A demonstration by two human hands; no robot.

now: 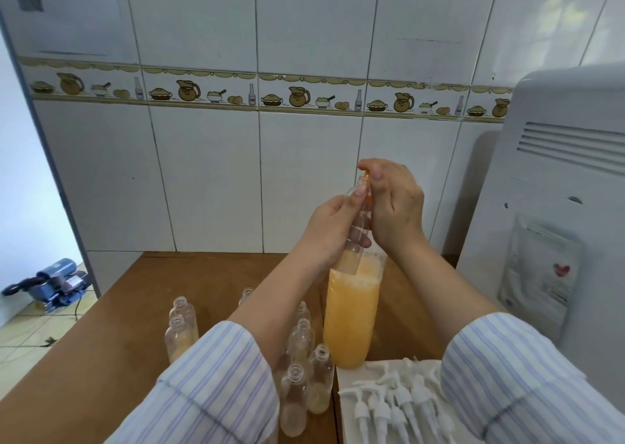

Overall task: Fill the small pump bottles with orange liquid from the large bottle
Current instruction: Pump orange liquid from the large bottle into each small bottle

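Table (101, 342): near edge cut off by my sleeves. Big orange bottle (351, 315) stands mid-table, its top hidden behind the small bottle (355, 237). My left fingers (358, 193) wrap that small bottle, tilted, raised above the big one. My right fingers (372, 171) pinch something orange at its mouth; can't make out what.
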